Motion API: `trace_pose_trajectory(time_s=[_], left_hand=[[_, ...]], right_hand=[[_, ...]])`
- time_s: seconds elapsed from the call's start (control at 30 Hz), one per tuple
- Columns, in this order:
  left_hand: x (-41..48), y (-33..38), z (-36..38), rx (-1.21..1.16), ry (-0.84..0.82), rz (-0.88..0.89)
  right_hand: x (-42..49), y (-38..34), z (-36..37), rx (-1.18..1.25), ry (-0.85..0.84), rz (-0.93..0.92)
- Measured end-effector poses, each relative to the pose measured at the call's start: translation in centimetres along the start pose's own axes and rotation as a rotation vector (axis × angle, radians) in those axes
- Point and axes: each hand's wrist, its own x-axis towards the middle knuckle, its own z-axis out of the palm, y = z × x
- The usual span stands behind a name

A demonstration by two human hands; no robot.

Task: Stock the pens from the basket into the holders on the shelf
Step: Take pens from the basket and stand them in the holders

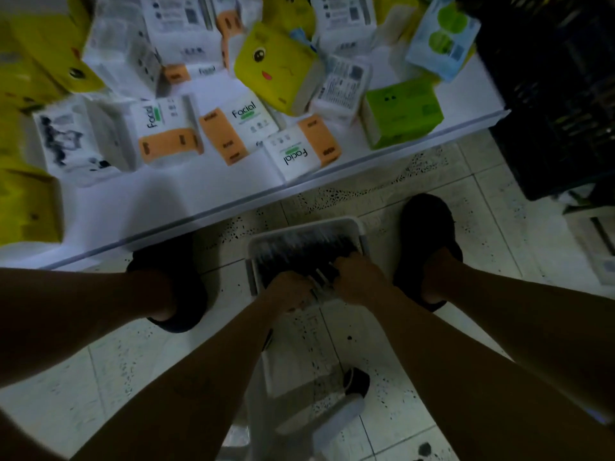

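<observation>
**Both hands gathering pens from the basket**

The fingers of the left hand (288, 291) and the right hand (357, 277) were curled down into the pens (299, 249), apparently clenched round a small bunch held between them at the near end of the basket (299, 227). Dim light and blur hid the exact grip. Two hands probably served to square up a bunch and lift it at once, rather than pen by pen. The remaining pens lay lengthwise in the basket, which stood on the tiled floor (466, 201) between the person's black shoes (426, 227), handy for bending down. Just beyond the basket ran the white shelf (139, 207), strewn with tissue packs (233, 128). Beyond the basket to the right stood a black crate (549, 94). No pen holders showed, so by my judgement most of the stocking remained.
</observation>
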Motion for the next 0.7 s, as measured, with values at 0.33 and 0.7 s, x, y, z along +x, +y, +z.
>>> trace_pose_trajectory(time_s=[0.33,0.7], left_hand=[[0.6,-2.0,0.6,-0.298,0.253,-0.059],[-1.8,-2.0,-1.6,-0.37,0.249,0.034]], right_hand=[[0.7,-0.9,2.8,-0.043,-0.074,0.029],[1.2,-0.8,1.3,0.013,-0.14,0.007]])
